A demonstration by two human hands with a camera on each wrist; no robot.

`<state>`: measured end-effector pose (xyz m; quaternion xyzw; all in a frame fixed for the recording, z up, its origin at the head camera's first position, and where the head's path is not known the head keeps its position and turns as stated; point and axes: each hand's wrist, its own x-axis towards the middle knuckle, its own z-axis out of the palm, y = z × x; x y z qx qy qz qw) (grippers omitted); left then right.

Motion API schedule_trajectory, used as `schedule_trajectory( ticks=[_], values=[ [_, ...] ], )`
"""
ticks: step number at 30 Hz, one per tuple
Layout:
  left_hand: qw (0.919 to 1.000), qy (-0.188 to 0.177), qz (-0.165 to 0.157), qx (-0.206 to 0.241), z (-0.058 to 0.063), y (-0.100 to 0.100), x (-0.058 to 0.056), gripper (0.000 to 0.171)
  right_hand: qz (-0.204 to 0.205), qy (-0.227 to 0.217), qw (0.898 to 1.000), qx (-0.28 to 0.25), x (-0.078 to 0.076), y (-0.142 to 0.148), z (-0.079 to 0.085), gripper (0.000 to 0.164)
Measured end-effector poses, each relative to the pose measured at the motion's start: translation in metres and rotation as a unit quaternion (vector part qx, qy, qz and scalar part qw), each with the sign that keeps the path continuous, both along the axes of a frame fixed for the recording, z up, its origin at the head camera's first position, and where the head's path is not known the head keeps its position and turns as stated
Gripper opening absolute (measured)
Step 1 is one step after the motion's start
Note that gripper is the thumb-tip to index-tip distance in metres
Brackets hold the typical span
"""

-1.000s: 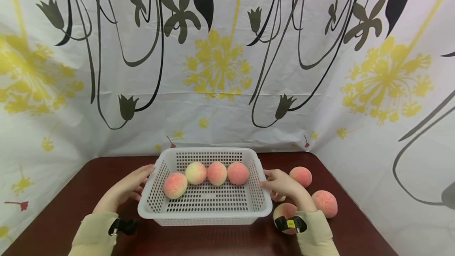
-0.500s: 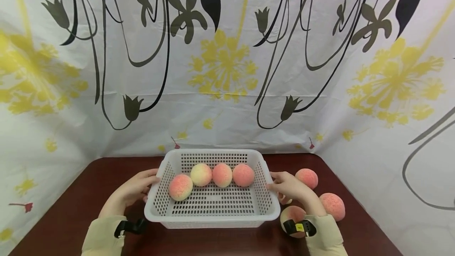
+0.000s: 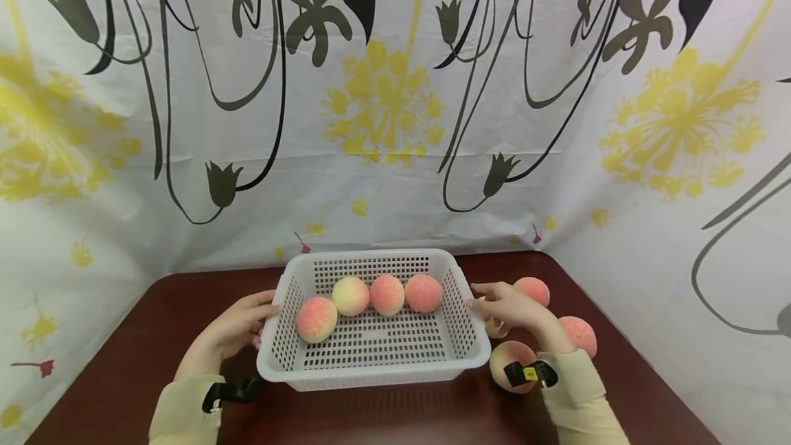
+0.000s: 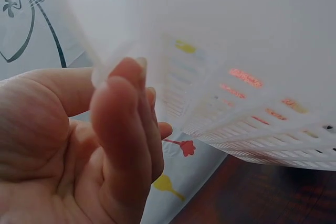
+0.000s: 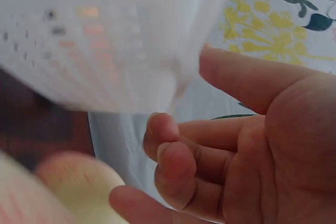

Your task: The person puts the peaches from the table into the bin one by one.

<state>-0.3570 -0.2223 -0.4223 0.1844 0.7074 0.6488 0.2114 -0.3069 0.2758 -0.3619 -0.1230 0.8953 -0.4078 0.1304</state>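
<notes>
A white plastic basket with slotted sides sits in the middle in the head view. Inside it lie several peaches, pink and pale yellow. My left hand grips the basket's left rim; in the left wrist view the thumb is at the rim with the fingers curled below it. On the opposite side my right hand pinches the right rim, its thumb on the edge and fingers bent under it in the right wrist view. The basket hides part of both hands' fingertips.
Several loose peaches lie to the right of the basket, among them a far peach, an outer peach and a near peach by my right wrist. The dark red table ends at a white floral curtain behind.
The basket has shifted slightly to the right and tilts a little, right side higher in view. Both hands move with it. The head view has also shifted slightly.
</notes>
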Motion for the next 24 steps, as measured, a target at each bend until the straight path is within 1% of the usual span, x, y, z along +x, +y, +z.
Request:
schedule_trajectory(
  ticks=[3, 4, 7, 11, 13, 15, 17, 19, 23, 24],
  values=[
    [0.9999, -0.012, 0.002, 0.004, -0.002, -0.001, 0.003, 0.057, -0.029, 0.031, 0.997, 0.060, 0.000, 0.009, 0.011, 0.065],
    [0.9999, -0.014, 0.002, 0.005, -0.002, -0.001, 0.004, 0.057, -0.036, 0.040, 0.996, 0.075, 0.000, 0.014, 0.015, 0.064],
    [0.9999, -0.014, 0.005, 0.006, -0.003, -0.001, 0.004, 0.058, -0.044, 0.081, 0.988, 0.126, 0.002, 0.032, 0.029, 0.062],
    [0.9999, -0.012, 0.009, 0.002, 0.000, -0.002, 0.003, 0.058, -0.045, 0.123, 0.975, 0.177, 0.006, 0.062, 0.040, 0.062],
    [0.9999, -0.012, 0.011, 0.002, 0.002, -0.003, 0.001, 0.059, -0.048, 0.120, 0.973, 0.191, 0.008, 0.077, 0.041, 0.062],
    [0.9998, -0.011, 0.014, 0.001, 0.004, -0.004, 0.000, 0.059, -0.051, 0.102, 0.975, 0.193, 0.011, 0.089, 0.041, 0.063],
    [0.9998, -0.010, 0.017, 0.002, 0.006, -0.005, 0.000, 0.059, -0.055, 0.089, 0.973, 0.206, 0.013, 0.100, 0.038, 0.064],
    [0.9997, -0.008, 0.021, 0.002, 0.006, -0.006, -0.001, 0.059, -0.058, 0.078, 0.971, 0.219, 0.013, 0.110, 0.033, 0.065],
    [0.9996, -0.011, 0.026, 0.005, 0.006, -0.006, 0.000, 0.060, -0.049, 0.066, 0.962, 0.262, 0.014, 0.124, 0.018, 0.067],
    [0.9996, -0.013, 0.026, 0.005, 0.005, -0.005, 0.000, 0.060, -0.044, 0.062, 0.962, 0.262, 0.015, 0.126, 0.014, 0.067]
  ],
)
